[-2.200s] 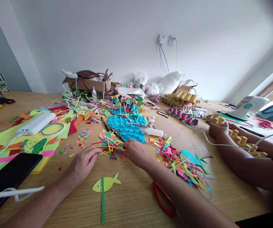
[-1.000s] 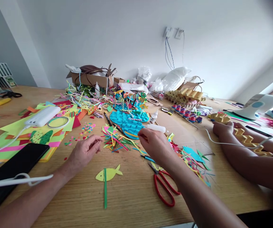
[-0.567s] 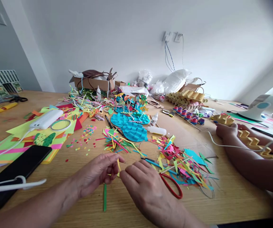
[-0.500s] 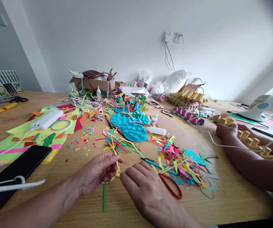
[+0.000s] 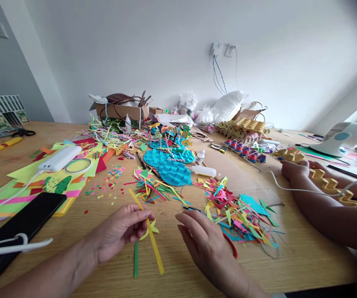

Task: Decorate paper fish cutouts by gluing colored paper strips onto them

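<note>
My left hand [image 5: 120,229] pinches a long yellow paper strip [image 5: 155,250] that slants from upper left to lower right over the wooden table [image 5: 178,277]. Under that hand lie a yellow-green paper fish [image 5: 152,227], mostly hidden, and a green paper strip [image 5: 135,259]. My right hand [image 5: 206,240] hovers flat with fingers stretched out, holding nothing, over red-handled scissors [image 5: 231,245] that show only partly beside it.
Heaps of coloured paper scraps [image 5: 240,213] and strips [image 5: 149,186] lie ahead, with blue scaled paper discs [image 5: 173,171] and glue bottles [image 5: 204,170] behind. A black phone [image 5: 20,225] with a white cable and stacked coloured sheets [image 5: 38,182] lie left. Another person's hands [image 5: 296,169] hold yellow zigzag cardboard at right.
My right hand drew a yellow strip from the scrap heap toward me and passed it to my left hand, then let go and moved right over the scissors. The left hand now covers the fish.
</note>
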{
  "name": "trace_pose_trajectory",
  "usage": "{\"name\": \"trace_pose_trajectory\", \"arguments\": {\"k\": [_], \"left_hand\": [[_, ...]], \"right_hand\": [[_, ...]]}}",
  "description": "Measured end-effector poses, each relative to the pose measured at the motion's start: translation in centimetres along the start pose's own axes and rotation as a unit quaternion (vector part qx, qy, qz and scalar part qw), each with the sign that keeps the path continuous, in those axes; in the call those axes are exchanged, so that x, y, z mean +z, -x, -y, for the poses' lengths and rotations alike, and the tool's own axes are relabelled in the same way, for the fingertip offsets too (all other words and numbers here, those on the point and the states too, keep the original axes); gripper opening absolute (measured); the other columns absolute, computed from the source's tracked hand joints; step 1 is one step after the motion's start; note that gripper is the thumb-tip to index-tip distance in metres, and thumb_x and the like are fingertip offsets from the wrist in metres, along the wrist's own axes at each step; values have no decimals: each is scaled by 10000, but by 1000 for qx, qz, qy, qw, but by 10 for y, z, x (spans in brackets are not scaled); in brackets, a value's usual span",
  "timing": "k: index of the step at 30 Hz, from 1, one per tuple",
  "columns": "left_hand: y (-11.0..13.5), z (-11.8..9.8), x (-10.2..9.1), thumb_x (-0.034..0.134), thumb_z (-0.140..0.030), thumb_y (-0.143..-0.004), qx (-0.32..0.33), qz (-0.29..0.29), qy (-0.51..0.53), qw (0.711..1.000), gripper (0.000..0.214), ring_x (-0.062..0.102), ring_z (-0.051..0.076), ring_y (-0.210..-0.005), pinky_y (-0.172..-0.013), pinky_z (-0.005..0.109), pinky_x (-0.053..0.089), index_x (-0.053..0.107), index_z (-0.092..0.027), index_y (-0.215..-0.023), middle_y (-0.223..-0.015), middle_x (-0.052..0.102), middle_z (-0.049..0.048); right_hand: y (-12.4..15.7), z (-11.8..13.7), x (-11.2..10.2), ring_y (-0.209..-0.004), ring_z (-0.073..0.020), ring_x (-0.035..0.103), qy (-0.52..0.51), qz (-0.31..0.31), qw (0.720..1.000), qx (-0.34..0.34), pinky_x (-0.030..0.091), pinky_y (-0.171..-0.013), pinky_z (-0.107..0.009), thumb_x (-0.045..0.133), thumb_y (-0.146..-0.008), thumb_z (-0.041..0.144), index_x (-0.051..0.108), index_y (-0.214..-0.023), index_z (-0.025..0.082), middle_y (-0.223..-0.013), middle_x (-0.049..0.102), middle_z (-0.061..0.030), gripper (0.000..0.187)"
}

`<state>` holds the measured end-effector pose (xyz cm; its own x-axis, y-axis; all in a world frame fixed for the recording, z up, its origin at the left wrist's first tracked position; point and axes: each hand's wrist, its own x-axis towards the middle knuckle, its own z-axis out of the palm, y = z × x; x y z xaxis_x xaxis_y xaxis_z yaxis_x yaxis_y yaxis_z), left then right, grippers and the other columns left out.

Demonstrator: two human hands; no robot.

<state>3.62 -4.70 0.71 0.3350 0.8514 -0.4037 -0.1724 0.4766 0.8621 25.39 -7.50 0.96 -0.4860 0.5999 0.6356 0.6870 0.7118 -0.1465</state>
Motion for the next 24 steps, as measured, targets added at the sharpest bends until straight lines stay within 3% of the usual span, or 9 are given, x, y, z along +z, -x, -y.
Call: {"name": "trace_pose_trajectory", "arguments": {"k": [4,8,13,16,18,21,24], "left_hand": [[3,6,16,744,-400,-635,-9,46,16,999,282,440,67,-491,-446,177,269,645,-145,-706,-567,540,-27],[2,9,23,732,-423,-626,1,39,-4,999,300,433,74,-489,-459,187,277,642,-147,-702,-554,530,-31],[3,0,11,706,-453,-634,41,-14,-64,997,329,455,83,-484,-442,190,280,640,-148,-740,-578,554,-17],[6,-12,1,702,-444,-621,67,-50,-84,993,318,472,96,-485,-441,198,310,640,-154,-736,-567,550,-15],[7,-19,-3,703,-436,-615,82,-69,-92,990,310,486,101,-493,-438,198,321,644,-158,-739,-567,551,-14],[6,-23,-4,713,-421,-614,90,-75,-83,990,295,497,98,-504,-437,189,331,650,-159,-734,-579,556,-14],[2,-19,2,738,-419,-609,77,-43,-52,995,301,479,73,-496,-440,166,330,657,-155,-728,-573,560,-20]], "right_hand": [[-1,12,6,-709,-128,568,-4,37,998,-54,439,-600,-215,378,-912,141,505,-1101,186,-845,607,-44,232],[-2,22,7,-633,-110,531,-19,32,996,-82,408,-557,-203,339,-937,171,566,-1006,182,-756,599,-22,237],[0,-16,0,-671,-125,554,11,-6,998,56,428,-594,-216,368,-914,178,605,-815,184,-763,591,-45,257],[0,-44,-10,-799,-206,590,129,82,974,170,469,-678,-313,472,-853,205,630,-817,180,-919,617,-93,164],[-1,-50,-14,-966,-288,560,192,111,953,205,464,-772,-416,536,-798,177,637,-909,174,-1099,589,-132,150],[-2,-41,-11,-1080,-312,499,174,53,968,175,430,-852,-482,518,-794,122,598,-1044,171,-1199,543,-139,267],[-6,-18,1,-1061,-246,522,34,-10,995,96,457,-856,-423,454,-825,90,502,-1185,197,-1240,511,-126,379]]}}
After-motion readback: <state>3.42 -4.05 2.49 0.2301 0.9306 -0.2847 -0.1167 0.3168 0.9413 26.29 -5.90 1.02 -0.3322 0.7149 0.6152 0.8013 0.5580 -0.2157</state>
